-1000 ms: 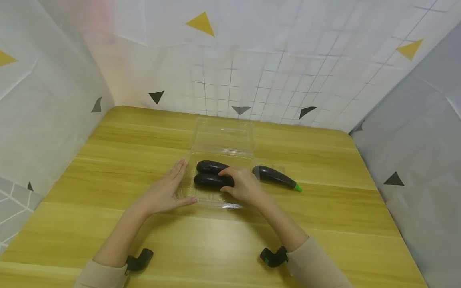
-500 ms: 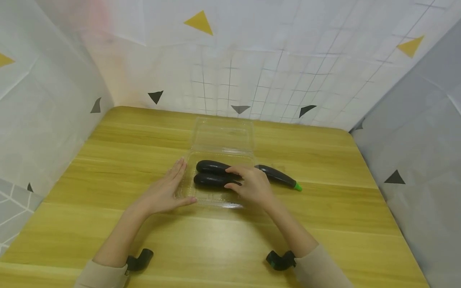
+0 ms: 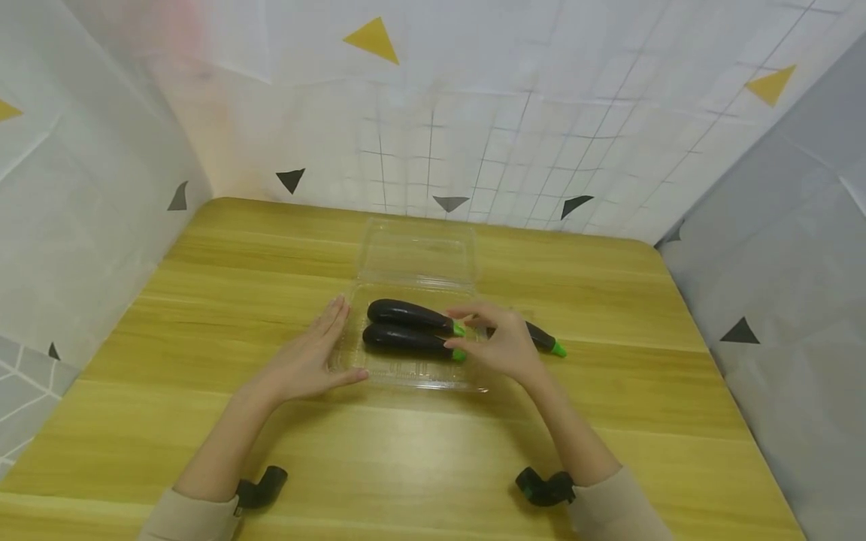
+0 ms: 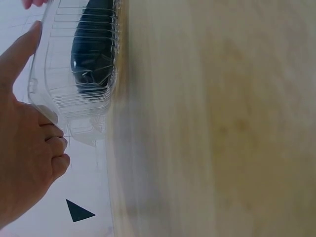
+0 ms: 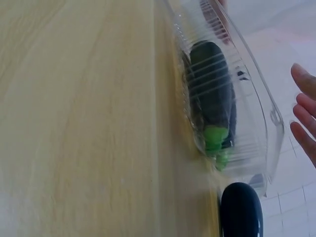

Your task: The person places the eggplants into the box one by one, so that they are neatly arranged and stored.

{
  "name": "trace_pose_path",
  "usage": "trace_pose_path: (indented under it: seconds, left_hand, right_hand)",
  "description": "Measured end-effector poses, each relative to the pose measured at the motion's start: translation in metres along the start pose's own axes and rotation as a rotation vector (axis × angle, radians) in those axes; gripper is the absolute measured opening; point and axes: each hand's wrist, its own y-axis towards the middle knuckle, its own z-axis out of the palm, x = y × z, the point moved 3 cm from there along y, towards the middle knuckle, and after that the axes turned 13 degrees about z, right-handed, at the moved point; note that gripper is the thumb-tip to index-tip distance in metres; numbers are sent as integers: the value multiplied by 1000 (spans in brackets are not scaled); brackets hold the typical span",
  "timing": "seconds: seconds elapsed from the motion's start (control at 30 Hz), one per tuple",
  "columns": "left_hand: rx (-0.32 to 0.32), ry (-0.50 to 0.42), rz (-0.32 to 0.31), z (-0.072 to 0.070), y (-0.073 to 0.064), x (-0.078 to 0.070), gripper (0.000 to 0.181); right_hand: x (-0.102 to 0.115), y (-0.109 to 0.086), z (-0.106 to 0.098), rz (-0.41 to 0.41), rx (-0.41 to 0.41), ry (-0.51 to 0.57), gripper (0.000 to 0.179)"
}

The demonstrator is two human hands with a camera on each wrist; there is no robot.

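A clear plastic clamshell box (image 3: 413, 372) lies with its lid (image 3: 418, 254) folded back. Inside, two dark eggplants, a rear eggplant (image 3: 406, 312) and a front eggplant (image 3: 402, 340), lie side by side, green stem ends to the right. My left hand (image 3: 298, 368) spans the box's near left corner, fingers extended along the left side and thumb at the front edge; in the left wrist view the thumb touches the rim. Over the right end of the box, my right hand (image 3: 501, 342) has its thumb and fingers apart with nothing between them. It partly covers a third eggplant (image 3: 541, 338).
The third eggplant lies on the wooden table (image 3: 433, 458) just right of the box, green tip pointing right. White patterned sheeting (image 3: 325, 128) rises behind the table and along both sides. A black curved piece sits at each wrist.
My right hand has let go of the eggplants in the box and drawn back to the right, uncovering their green stem ends. The left hand has stayed in place.
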Motion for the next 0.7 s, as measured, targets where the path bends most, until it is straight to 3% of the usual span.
trace_pose_path:
  seconds: [0.23,0.7]
  left_hand:
    - [-3,2,1,-1,1,-1,111]
    - [1,5,-6,1,0,1,113]
  right_hand:
    - [30,-5,-16,-49,-5,25,40]
    - [29,-12,-34,-61,-58,66,41]
